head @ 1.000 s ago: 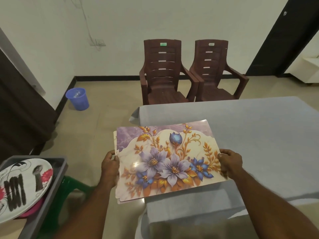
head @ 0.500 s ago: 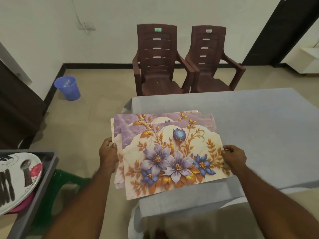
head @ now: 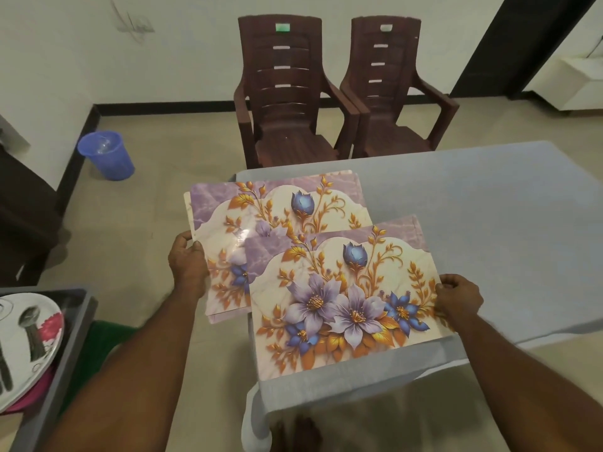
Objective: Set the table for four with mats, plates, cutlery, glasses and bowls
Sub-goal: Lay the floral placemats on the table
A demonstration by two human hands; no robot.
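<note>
Leftward, grey tray (head: 70, 347) with patterned plate (head: 23, 350).

Things you can't see all of

The front mat (head: 346, 308) covers part of the mats (head: 228, 256) behind; how many is unclear. The picture's left edge cuts off the plate (head: 29, 347).

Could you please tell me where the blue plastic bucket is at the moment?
In the head view the blue plastic bucket stands on the beige floor at the left, by the white wall's dark skirting, left of the two brown plastic chairs.
</note>
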